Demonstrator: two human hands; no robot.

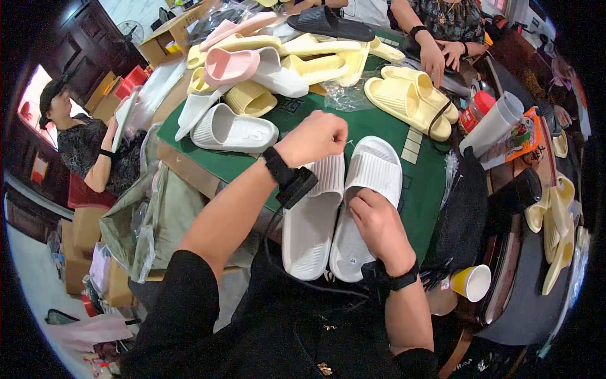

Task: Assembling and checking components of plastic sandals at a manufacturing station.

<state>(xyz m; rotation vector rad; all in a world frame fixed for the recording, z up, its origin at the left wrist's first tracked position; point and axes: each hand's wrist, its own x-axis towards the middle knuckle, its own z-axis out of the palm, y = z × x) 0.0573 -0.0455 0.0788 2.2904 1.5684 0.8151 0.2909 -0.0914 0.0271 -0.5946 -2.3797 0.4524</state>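
A pair of white slide slippers lies side by side in front of me at the green table's near edge, toes pointing away. Over the ribbed strap of the left slipper point(307, 237) is my left hand point(315, 138), its fingers curled closed; a thin pale strand shows beside them. My right hand point(380, 226) reaches over the right slipper point(377, 161), fingertips pinched together at the rear edge of its strap. Whatever either hand grips is hidden or too small to make out. A small round sticker point(353, 259) sits on the right slipper's heel.
A heap of yellow, white, pink and black slippers point(252, 79) covers the far left of the green table point(297, 117). A yellow pair point(413, 101) lies far right, near a grey-white tumbler point(495, 123) and red-lidded jar point(478, 108). A paper cup point(471, 282) stands right. Other people sit around.
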